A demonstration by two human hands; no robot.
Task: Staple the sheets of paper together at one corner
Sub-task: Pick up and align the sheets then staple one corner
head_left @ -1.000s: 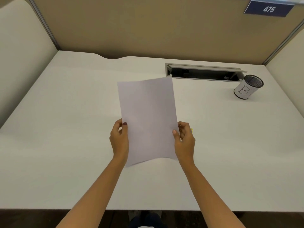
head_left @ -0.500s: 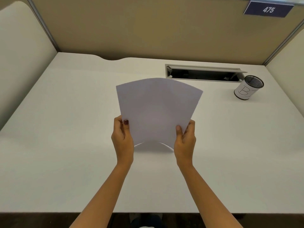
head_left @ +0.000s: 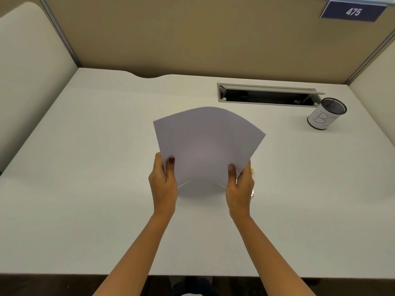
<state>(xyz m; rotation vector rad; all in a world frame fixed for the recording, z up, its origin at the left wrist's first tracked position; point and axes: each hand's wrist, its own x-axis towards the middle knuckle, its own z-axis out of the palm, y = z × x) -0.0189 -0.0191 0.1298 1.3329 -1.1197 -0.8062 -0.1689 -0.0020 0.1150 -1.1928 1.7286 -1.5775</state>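
Both hands, left hand (head_left: 163,184) and right hand (head_left: 240,186), pinch the light, floppy sheets (head_left: 206,144) at their lower edges, bowing them; gripping nearer one corner would likely steady them.

A white desk (head_left: 85,189) fills a cubicle. Behind the desk stands a tan partition wall (head_left: 192,35); paler cream panels (head_left: 27,67) close in its left and right sides, joined to the tan wall by grey metal strips. High on the tan wall, toward the desk's right, hangs a dark blue plate (head_left: 353,12) reading 475. A grey cable slot (head_left: 267,95) is set into the desk's far right part. A shallow notch dips into the desk's back edge. Below the desk's near edge the floor is dark. The light is soft and even.
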